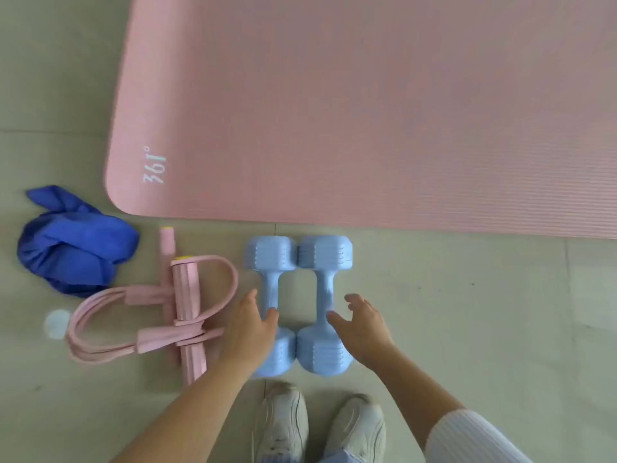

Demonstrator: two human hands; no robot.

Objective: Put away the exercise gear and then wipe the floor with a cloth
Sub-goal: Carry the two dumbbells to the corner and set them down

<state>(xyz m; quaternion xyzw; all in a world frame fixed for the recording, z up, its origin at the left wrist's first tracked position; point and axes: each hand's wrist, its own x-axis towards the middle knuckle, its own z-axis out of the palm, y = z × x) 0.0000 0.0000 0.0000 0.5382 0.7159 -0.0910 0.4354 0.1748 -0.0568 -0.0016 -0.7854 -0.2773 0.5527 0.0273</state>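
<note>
Two light blue dumbbells lie side by side on the floor, the left dumbbell (pixel 271 262) and the right dumbbell (pixel 324 262). My left hand (pixel 252 324) is open, its fingers touching the left dumbbell's handle. My right hand (pixel 362 324) is open with fingers spread, beside the right dumbbell's handle. A pink resistance pull rope (pixel 160 309) lies left of the dumbbells. A crumpled blue cloth (pixel 75 245) sits further left. A large pink exercise mat (pixel 367 105) is spread beyond them.
The grey tiled floor (pixel 484 312) stretches right of the dumbbells. My two white sneakers (pixel 317 426) stand just below the dumbbells. A pale round spot (pixel 56 324) marks the floor near the rope.
</note>
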